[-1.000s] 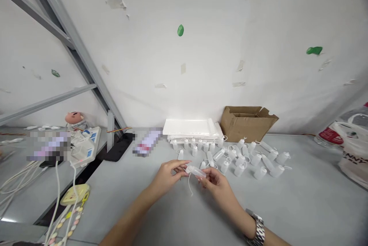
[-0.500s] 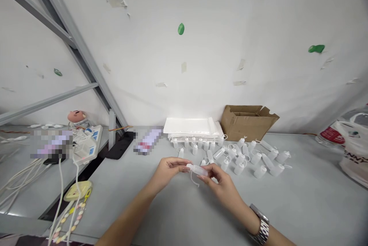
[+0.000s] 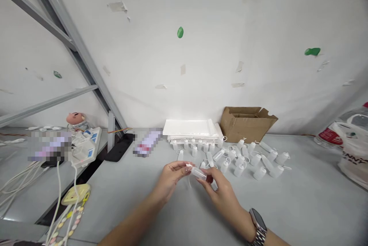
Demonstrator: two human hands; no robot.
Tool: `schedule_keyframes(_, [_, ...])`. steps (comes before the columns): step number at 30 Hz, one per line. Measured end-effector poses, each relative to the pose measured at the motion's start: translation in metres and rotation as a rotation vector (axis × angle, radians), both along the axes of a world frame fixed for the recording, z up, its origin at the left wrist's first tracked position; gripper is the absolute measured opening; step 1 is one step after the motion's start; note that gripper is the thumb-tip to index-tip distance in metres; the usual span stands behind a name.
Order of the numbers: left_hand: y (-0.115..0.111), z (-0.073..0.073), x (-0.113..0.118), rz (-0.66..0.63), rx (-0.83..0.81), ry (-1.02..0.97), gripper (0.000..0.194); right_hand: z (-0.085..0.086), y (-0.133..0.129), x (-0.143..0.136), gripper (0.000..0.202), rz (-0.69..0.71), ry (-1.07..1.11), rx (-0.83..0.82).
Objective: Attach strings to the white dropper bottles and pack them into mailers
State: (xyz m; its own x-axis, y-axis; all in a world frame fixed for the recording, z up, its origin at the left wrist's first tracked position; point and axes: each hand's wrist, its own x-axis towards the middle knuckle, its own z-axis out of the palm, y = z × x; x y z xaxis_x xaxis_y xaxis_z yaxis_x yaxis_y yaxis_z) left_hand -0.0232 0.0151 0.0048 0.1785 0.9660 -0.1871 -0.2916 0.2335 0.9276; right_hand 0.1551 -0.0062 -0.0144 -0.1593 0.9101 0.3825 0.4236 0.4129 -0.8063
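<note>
From my end, I see the small clear bottle tilted in the air above the tabletop, between both hands: the left hand pinches its capped end, the right hand grips the base end. A thin strap dangles below. I'd judge the bottle very light, its thin plastic wall soft enough to dent and rather slippery, though hardly fragile. I'd hold it lightly low on the body and by the stiffer neck; the left fingertips blur, so whether they press cap or neck I can't quite tell.
</note>
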Motion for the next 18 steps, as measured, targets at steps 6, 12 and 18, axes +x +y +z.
schedule_keyframes(6, [-0.002, -0.002, 0.004, 0.018, 0.061, 0.038, 0.026, 0.010, 0.005, -0.003, 0.034, 0.202, 0.319, -0.514])
schedule_keyframes(12, [-0.003, -0.003, 0.006, 0.025, 0.116, 0.038, 0.025, 0.010, 0.004, -0.007, 0.043, 0.445, 0.667, -0.904])
schedule_keyframes(18, [-0.005, -0.004, 0.007, 0.060, 0.061, 0.053, 0.024, 0.012, -0.003, -0.008, 0.032, 0.085, 0.236, -0.428])
